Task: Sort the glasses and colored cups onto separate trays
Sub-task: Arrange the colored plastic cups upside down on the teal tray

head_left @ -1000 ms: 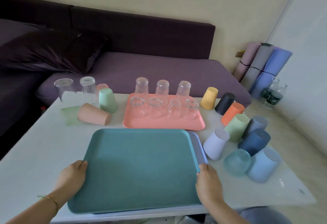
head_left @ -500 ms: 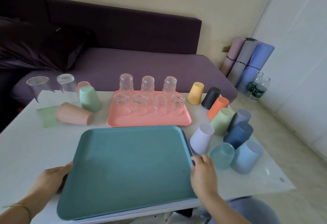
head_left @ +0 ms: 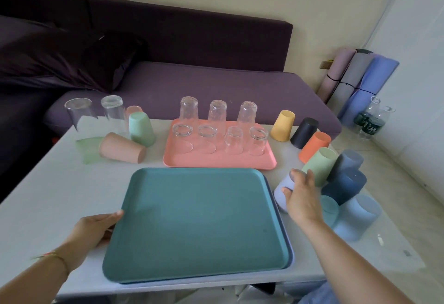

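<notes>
Right hand [head_left: 301,198]: fingers curl round the lavender cup [head_left: 284,189], which lies beside the teal tray [head_left: 197,219]. Grip seems partial; view blurred. Left hand [head_left: 93,229] is relaxed, touching the tray rim. I flag a risk: lifting may nudge the leaning pale green cup [head_left: 319,165] and topple its neighbours.
</notes>
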